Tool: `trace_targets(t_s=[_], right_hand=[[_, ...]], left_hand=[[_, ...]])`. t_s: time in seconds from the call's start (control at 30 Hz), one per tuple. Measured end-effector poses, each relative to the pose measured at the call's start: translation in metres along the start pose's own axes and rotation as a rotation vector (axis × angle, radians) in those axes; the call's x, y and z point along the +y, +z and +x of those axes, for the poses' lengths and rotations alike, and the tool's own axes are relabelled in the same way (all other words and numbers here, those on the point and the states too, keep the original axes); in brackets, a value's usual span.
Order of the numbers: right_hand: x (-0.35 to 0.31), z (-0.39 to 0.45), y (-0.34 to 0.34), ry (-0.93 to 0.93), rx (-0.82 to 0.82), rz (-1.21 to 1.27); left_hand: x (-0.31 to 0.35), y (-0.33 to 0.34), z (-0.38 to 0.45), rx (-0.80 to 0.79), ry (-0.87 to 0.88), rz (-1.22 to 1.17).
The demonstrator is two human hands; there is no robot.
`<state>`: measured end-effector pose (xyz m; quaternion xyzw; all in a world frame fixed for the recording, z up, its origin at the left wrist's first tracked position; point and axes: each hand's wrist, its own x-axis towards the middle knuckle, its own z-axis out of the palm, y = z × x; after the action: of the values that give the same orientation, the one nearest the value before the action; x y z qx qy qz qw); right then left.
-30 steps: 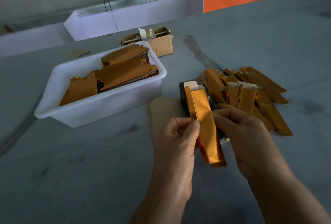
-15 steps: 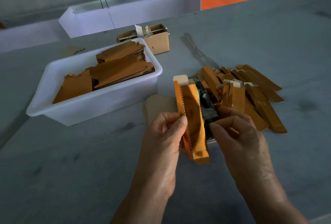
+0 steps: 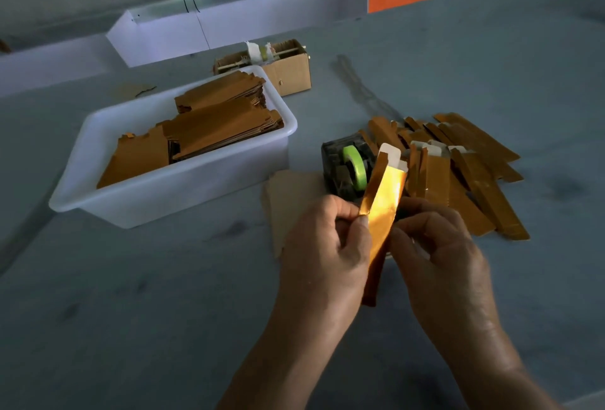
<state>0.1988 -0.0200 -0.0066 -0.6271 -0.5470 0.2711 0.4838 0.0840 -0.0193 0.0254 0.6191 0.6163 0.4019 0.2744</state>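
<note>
1. Two hands shape a gold carton (image 3: 384,200) above the counter (image 3: 131,311). The left hand (image 3: 322,246) pinches its left edge, the fingers (image 3: 360,221) clamped on the foil. The right hand (image 3: 438,246) grips the right edge, and the white top flap stands open.
2. The step appears to be squaring a flat sleeve into a box. The next move likely calls for tape from the dispenser (image 3: 340,164) just beyond the fingers, with one hand letting go while the other keeps the carton's shape.
3. Beyond and left of the fingers, a white tub (image 3: 183,187) holds stacked flat blanks (image 3: 209,128). Farther off, a cardboard box (image 3: 291,72) holds a rod with rolls, their details unclear. Shaped cartons lie in a pile (image 3: 474,180) beyond the right fingers.
</note>
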Motion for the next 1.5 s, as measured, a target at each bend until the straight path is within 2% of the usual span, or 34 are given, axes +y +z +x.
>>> trace_targets(t_s=[0.13,0.3,0.37,0.5,0.6,0.7,0.93,1.1,1.5], right_hand=[[0.001,0.004,-0.002,-0.063,0.003,-0.139],[-0.001,0.001,-0.016,-0.079,0.049,-0.046],[-0.005,0.000,-0.025,-0.072,0.048,0.030],[-0.026,-0.001,-0.040,0.037,-0.193,0.393],[-0.036,0.001,-0.041,0.034,-0.409,0.426],[-0.038,0.000,-0.038,0.010,-0.482,0.408],[-0.035,0.002,-0.032,-0.028,-0.491,0.287],[-0.036,0.003,-0.030,0.064,-0.413,0.265],[-0.035,0.003,-0.030,0.101,-0.382,0.131]], left_hand=[[0.001,0.000,0.001,-0.015,0.009,0.061],[0.000,-0.006,0.002,-0.060,-0.199,-0.204],[0.000,-0.009,-0.001,-0.058,-0.226,-0.283],[0.002,-0.016,-0.008,-0.065,-0.225,-0.332],[0.004,-0.019,-0.012,-0.091,-0.204,-0.317],[0.006,-0.021,-0.016,-0.119,-0.199,-0.312],[0.008,-0.025,-0.019,-0.154,-0.187,-0.320],[0.010,-0.027,-0.020,-0.184,-0.148,-0.335],[0.001,-0.026,-0.020,-0.250,-0.112,-0.364]])
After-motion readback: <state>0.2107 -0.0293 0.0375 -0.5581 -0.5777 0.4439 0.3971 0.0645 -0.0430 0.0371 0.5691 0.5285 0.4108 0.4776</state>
